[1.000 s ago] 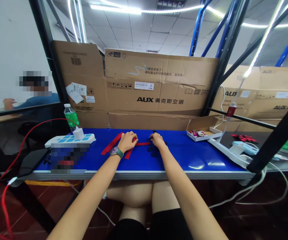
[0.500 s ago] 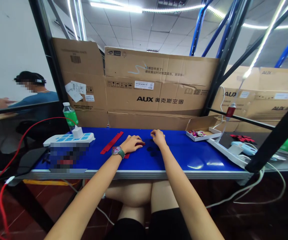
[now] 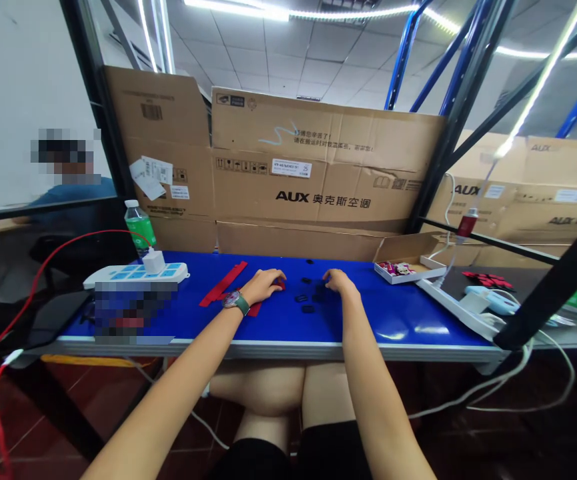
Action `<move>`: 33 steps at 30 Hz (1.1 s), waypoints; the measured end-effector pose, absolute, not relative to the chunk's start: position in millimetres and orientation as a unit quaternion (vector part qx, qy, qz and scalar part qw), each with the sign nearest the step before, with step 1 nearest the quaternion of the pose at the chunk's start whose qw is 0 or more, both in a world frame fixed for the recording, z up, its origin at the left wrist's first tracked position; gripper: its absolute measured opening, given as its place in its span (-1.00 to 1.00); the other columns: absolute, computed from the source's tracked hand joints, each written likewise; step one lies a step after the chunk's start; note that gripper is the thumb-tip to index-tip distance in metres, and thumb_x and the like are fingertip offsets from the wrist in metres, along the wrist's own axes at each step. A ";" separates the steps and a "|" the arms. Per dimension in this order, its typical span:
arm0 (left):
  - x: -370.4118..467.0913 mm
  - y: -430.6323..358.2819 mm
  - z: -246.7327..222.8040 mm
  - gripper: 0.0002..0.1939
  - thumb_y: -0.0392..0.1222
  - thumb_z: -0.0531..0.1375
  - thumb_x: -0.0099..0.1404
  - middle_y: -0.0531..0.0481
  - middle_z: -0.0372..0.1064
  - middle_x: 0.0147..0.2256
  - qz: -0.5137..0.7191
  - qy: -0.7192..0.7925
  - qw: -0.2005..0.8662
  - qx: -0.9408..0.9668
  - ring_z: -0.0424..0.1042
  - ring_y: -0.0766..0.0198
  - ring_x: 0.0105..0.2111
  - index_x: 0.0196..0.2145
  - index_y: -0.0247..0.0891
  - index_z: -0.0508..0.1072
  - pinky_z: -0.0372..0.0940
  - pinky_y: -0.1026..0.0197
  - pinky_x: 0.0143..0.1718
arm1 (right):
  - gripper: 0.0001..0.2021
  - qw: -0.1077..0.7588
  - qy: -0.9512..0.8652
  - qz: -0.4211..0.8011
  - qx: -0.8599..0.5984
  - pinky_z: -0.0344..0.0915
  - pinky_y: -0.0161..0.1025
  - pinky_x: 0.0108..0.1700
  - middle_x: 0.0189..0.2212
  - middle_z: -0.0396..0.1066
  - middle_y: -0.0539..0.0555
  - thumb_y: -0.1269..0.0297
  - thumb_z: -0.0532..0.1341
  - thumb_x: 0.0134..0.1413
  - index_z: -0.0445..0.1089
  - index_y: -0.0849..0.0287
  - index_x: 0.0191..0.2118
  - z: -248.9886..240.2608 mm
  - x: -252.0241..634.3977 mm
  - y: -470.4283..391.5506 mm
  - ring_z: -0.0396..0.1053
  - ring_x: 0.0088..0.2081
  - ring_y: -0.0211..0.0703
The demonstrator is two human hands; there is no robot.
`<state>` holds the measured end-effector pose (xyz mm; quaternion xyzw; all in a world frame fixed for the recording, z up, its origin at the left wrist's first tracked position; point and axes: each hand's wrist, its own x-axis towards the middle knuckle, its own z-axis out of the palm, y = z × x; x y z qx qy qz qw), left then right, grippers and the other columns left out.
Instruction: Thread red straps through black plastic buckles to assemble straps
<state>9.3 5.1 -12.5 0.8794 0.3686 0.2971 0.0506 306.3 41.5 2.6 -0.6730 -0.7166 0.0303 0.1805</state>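
Observation:
My left hand [image 3: 267,287] rests low over the blue tabletop with its fingers closed on a small red piece [image 3: 281,285], partly hidden by the fingertips. A watch with a green strap is on that wrist. Beside it lie long flat red strips [image 3: 224,284], and a red end shows under the wrist. My right hand [image 3: 342,281] is held over small black pieces [image 3: 308,309], its bent fingers apart and the tips close to some of them. These pieces look like little plastic buckles, too small to be sure.
A white power strip [image 3: 118,276] and a green-labelled bottle [image 3: 139,225] stand at the left. An open shallow box [image 3: 411,275] with small colourful items and another power strip [image 3: 461,310] are at the right. Cardboard [image 3: 318,180] walls the back. A person [image 3: 75,200] sits far left.
My right hand has moved to the right, away from the left hand, and more black pieces are uncovered between them. The left hand stays nearly in place with the red piece.

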 end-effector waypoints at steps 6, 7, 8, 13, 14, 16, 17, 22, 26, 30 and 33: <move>11.6 9.8 -14.1 -0.81 -0.32 0.29 0.23 -0.06 0.52 -0.23 0.335 0.361 0.100 0.864 0.49 0.20 -0.21 -0.16 -0.25 0.53 0.32 0.23 -0.12 | -0.76 0.246 -0.702 0.095 -0.662 0.37 -0.32 -0.19 -0.32 0.56 0.10 0.43 0.44 -0.15 0.57 0.19 -0.26 2.2 291.4 44.3 0.53 -0.24 -0.10; 11.7 9.9 -14.0 -0.86 -0.32 0.29 0.23 -0.05 0.53 -0.25 0.338 0.364 0.110 0.861 0.50 0.20 -0.23 -0.21 -0.25 0.55 0.33 0.23 -0.14 | -0.78 0.281 -0.704 0.105 -0.644 0.38 -0.31 -0.18 -0.33 0.56 0.08 0.41 0.42 -0.14 0.57 0.19 -0.26 2.9 286.5 45.2 0.53 -0.24 -0.10; 11.7 9.9 -13.8 -0.90 -0.31 0.28 0.24 -0.05 0.54 -0.27 0.342 0.367 0.122 0.856 0.51 0.20 -0.25 -0.25 -0.25 0.56 0.33 0.24 -0.16 | -0.80 0.328 -0.704 0.123 -0.618 0.39 -0.29 -0.18 -0.37 0.56 0.06 0.39 0.42 -0.13 0.57 0.19 -0.27 3.6 281.1 46.2 0.53 -0.27 -0.10; 12.1 9.9 -13.5 -0.85 -0.32 0.20 0.29 -0.02 0.56 -0.38 0.403 0.407 0.174 0.801 0.49 0.26 -0.43 -0.24 -0.26 0.58 0.33 0.26 -0.32 | -0.81 0.514 -0.686 0.296 -0.423 0.49 -0.18 -0.21 -0.41 0.57 0.07 0.27 0.35 -0.08 0.54 0.19 -0.27 4.4 249.0 48.5 0.55 -0.38 -0.09; 12.5 10.7 -14.0 -0.84 -0.33 0.19 0.28 -0.02 0.56 -0.39 0.419 0.409 0.178 0.791 0.48 0.27 -0.44 -0.24 -0.27 0.57 0.33 0.27 -0.34 | -0.79 0.525 -0.682 0.317 -0.397 0.50 -0.17 -0.22 -0.41 0.57 0.07 0.24 0.35 -0.08 0.52 0.18 -0.27 3.9 243.1 47.6 0.55 -0.38 -0.08; 13.5 13.4 -15.4 -0.82 -0.37 0.18 0.26 -0.01 0.55 -0.39 0.455 0.403 0.186 0.772 0.49 0.28 -0.44 -0.21 -0.26 0.54 0.34 0.27 -0.33 | -0.71 0.538 -0.677 0.344 -0.366 0.52 -0.15 -0.26 -0.43 0.55 0.06 0.17 0.37 -0.12 0.48 0.17 -0.24 2.8 233.2 44.7 0.56 -0.39 -0.06; 14.0 15.0 -16.3 -0.81 -0.38 0.18 0.25 0.00 0.55 -0.39 0.473 0.399 0.193 0.762 0.49 0.29 -0.44 -0.19 -0.26 0.52 0.34 0.27 -0.32 | -0.68 0.543 -0.674 0.352 -0.357 0.52 -0.16 -0.28 -0.44 0.54 0.05 0.14 0.39 -0.14 0.45 0.16 -0.24 2.3 229.3 43.0 0.56 -0.40 -0.06; 14.9 19.1 -16.5 -0.88 -0.34 0.21 0.24 0.01 0.53 -0.38 0.528 0.381 0.194 0.734 0.51 0.26 -0.39 -0.24 -0.25 0.45 0.36 0.25 -0.28 | -0.65 0.544 -0.666 0.379 -0.343 0.50 -0.19 -0.34 -0.46 0.51 0.04 0.09 0.42 -0.20 0.39 0.16 -0.30 5.0 217.4 41.7 0.55 -0.43 -0.09; 14.4 18.5 -13.0 -0.91 -0.35 0.22 0.23 0.00 0.52 -0.36 0.550 0.389 0.170 0.719 0.52 0.24 -0.32 -0.29 -0.23 0.44 0.35 0.23 -0.23 | -0.66 0.476 -0.693 0.422 -0.340 0.49 -0.19 -0.34 -0.50 0.49 0.02 0.13 0.45 -0.25 0.38 0.16 -0.38 13.8 215.9 48.3 0.51 -0.47 -0.12; 15.7 20.2 -12.7 -0.91 -0.35 0.21 0.22 -0.01 0.51 -0.33 0.564 0.360 0.217 0.711 0.51 0.25 -0.30 -0.29 -0.25 0.44 0.36 0.23 -0.20 | -0.64 0.455 -0.689 0.472 -0.309 0.48 -0.20 -0.30 -0.48 0.51 0.03 0.08 0.44 -0.17 0.38 0.16 -0.30 12.4 217.1 48.4 0.52 -0.44 -0.13; 17.1 21.7 -13.8 -0.89 -0.34 0.22 0.20 -0.03 0.51 -0.31 0.563 0.327 0.257 0.714 0.51 0.24 -0.27 -0.27 -0.27 0.44 0.36 0.22 -0.17 | -0.59 0.445 -0.682 0.508 -0.280 0.46 -0.22 -0.31 -0.48 0.50 0.00 0.05 0.44 -0.16 0.37 0.15 -0.23 1.9 214.2 42.9 0.50 -0.47 -0.17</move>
